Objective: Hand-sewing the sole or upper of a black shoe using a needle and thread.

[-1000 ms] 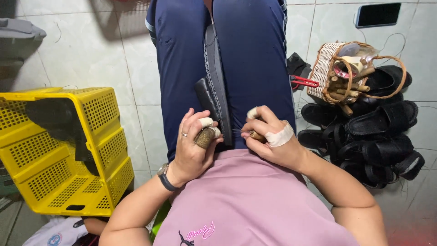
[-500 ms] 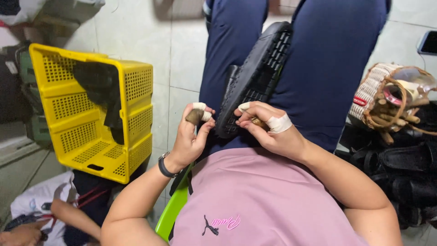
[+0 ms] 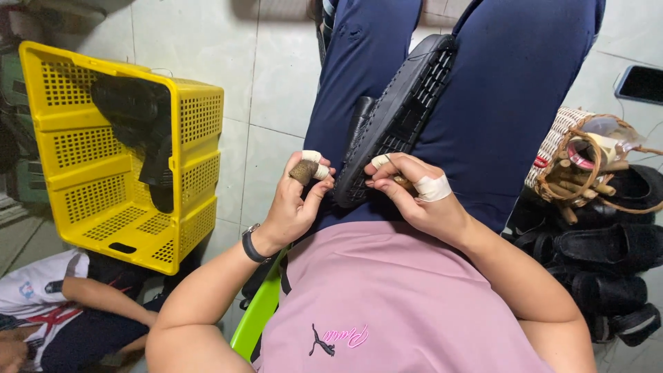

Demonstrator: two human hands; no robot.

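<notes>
- A second person [image 3: 65, 314] in a white and dark top sits low on the floor, below and to the left of the black shoe; only an arm and part of the torso show.
- A yellow plastic crate [image 3: 121, 148] stands on the tiled floor [image 3: 276, 76] well to the left of the shoe, its open side facing the camera, with dark shoes [image 3: 145, 131] inside.
- A green chair edge [image 3: 259, 311] shows below the shoe, beside the seated person's pink shirt.
- The left hand [image 3: 293, 200], a dark watch on its wrist, is raised just left of the shoe. Its fingers [image 3: 314, 160], two of them wrapped in pale tape, are pinched shut on a small brown stub [image 3: 302, 170].
- The black shoe [image 3: 397, 114] lies sole up across the person's lap, between the thighs in navy trousers, heel toward the body and toe pointing away.
- The right hand [image 3: 418, 197] rests against the near end of the shoe. Its fingers [image 3: 382, 161], taped at the tip and at one knuckle, are curled closed and touch the shoe's rim; something thin and brownish shows under them, but what it is cannot be told.
- A woven basket [image 3: 587, 162] with wooden handles stands on the floor to the right of the shoe, holding small items.
- A pile of black sandals [image 3: 608, 255] lies right of the shoe, just below the basket.
- A dark phone [image 3: 642, 84] lies flat on the floor, far right of the shoe.
</notes>
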